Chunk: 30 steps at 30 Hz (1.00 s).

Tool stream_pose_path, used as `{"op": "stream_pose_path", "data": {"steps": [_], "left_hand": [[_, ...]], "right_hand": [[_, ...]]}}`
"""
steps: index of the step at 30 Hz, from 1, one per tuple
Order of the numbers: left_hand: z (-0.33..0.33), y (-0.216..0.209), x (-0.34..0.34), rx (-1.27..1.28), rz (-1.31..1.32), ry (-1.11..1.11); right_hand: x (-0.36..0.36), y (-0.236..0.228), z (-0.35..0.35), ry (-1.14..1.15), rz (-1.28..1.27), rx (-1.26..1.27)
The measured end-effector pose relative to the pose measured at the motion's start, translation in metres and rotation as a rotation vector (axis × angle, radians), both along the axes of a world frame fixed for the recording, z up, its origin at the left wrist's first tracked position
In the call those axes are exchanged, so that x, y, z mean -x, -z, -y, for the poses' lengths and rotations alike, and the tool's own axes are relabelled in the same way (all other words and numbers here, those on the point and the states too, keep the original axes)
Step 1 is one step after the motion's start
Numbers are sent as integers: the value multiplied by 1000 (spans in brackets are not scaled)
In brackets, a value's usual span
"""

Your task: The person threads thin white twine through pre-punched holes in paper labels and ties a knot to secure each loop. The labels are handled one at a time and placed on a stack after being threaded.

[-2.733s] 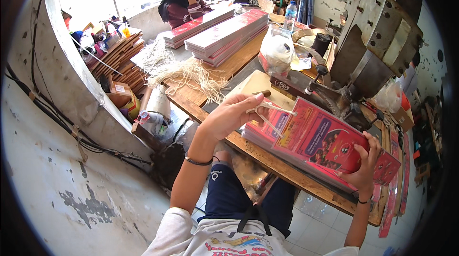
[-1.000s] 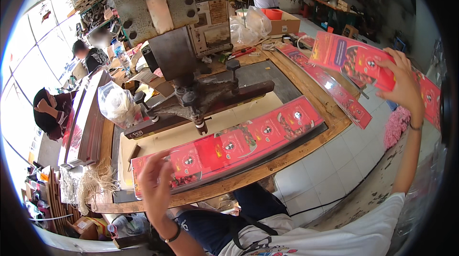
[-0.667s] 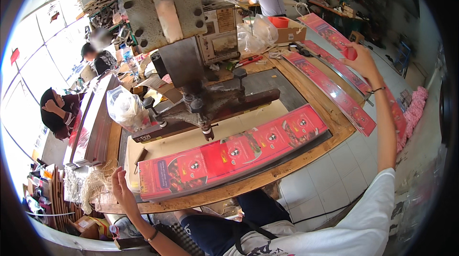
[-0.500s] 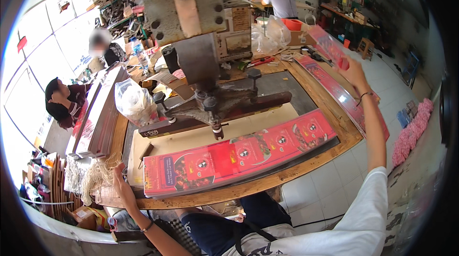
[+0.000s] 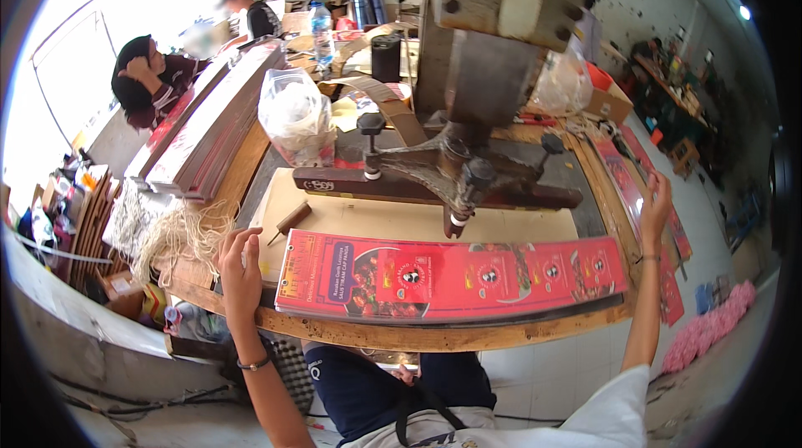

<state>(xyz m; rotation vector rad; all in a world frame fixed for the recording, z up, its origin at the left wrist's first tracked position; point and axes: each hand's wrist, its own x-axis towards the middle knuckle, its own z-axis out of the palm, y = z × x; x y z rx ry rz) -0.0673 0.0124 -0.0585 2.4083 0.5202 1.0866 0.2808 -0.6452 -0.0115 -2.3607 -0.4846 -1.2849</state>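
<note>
A workshop as I watch from afar, heavy bolted metal press (image 5: pixel 493 80), wooden bench (image 5: pixel 468 338), stacked red printed sheets (image 5: pixel 447 277) near, pale cords (image 5: pixel 185 239) left (tangled, really), another worktable (image 5: pixel 675 90) far right.

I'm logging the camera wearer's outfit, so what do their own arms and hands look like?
Both the left hand and the right hand are gloveless. A narrow dark bracelet circles the left wrist; a thin dark band circles the right. A white fabric sleeve covers the right upper arm; no left sleeve shows.
</note>
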Motion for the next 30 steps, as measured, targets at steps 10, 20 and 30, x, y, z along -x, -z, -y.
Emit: {"op": "stream_pose_path", "data": {"steps": [10,20,30], "left_hand": [[-2,-13,27,367,-86,564],[-6,-7,23,545,-52,624],[-11,1,25,514,52,579]], "right_hand": [[200,-103,-365,-1296,366,609],[216,4,-503,-1159,-576,345],[222,-2,-504,-1108,-473,398]]}}
